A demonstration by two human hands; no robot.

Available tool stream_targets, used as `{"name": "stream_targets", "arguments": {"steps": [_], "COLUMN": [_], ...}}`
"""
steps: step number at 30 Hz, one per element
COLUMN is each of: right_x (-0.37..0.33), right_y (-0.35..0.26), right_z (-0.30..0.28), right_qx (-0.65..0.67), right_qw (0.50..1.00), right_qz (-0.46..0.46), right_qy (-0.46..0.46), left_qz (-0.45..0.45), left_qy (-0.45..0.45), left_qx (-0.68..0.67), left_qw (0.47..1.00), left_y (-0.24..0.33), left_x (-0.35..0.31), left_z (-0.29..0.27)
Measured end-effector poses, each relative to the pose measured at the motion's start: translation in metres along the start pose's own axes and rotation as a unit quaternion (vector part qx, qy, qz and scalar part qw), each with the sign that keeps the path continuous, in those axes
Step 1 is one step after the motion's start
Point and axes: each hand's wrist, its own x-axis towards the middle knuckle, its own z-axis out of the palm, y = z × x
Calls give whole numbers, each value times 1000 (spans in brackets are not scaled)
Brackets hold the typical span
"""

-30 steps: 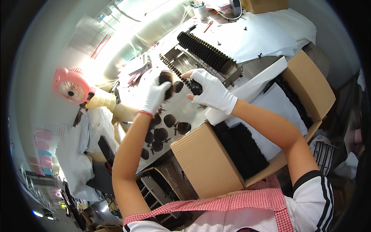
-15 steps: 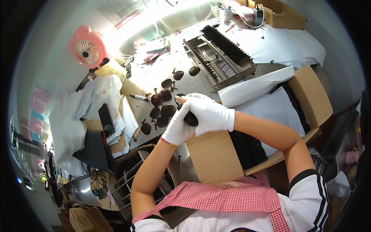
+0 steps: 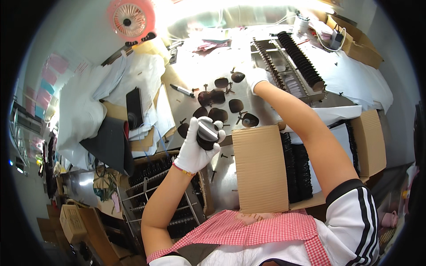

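My left hand [image 3: 194, 150], in a white glove with its fingertips out of the fabric, is closed around glossy dark sunglass lenses [image 3: 207, 131], which seem stacked in the palm. The exact number cannot be made out. Farther off, my white-gloved right hand [image 3: 257, 80] is low over the metal table beside the rack; glare washes out its fingers. Several loose dark lenses lie between the hands, among them a squarish brown one [image 3: 236, 105] and a rounder one [image 3: 250, 119] near the carton. Small dark clip-like pieces stick out beside some of them.
A metal rack [image 3: 310, 96] carrying a long row of dark discs stands behind my right hand. An open carton [image 3: 261, 170] with black contents sits in front of me. Left are a marker [image 3: 182, 90], a phone [image 3: 134, 107], papers and a pink fan [image 3: 131, 20].
My hands were together over the lenses and have parted. The right one has reached forward toward the rack; the left keeps the lenses, palm now upturned. The whole view has shifted.
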Motion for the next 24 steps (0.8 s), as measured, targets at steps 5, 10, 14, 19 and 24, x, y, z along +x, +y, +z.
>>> {"name": "stream_targets", "arguments": {"steps": [5, 10, 14, 19, 24], "right_x": [-9, -37, -14, 4, -9], "right_y": [-6, -5, 20, 37, 26], "right_z": [-4, 1, 26, 39, 12], "right_qx": [-98, -164, -120, -51, -71], "right_qw": [994, 985, 989, 996, 997], "right_qz": [-55, 51, 78, 50, 7], "right_qy": [-12, 36, 37, 56, 29], "left_qz": [67, 32, 6, 48, 88], "left_qy": [49, -39, -33, -21, -118], "left_qx": [28, 15, -21, -66, -3], "left_qw": [996, 999, 999, 996, 989], "left_y": [2, -5, -12, -33, -52], "left_x": [-3, -1, -14, -45, -78], "left_z": [-3, 2, 15, 25, 18]}}
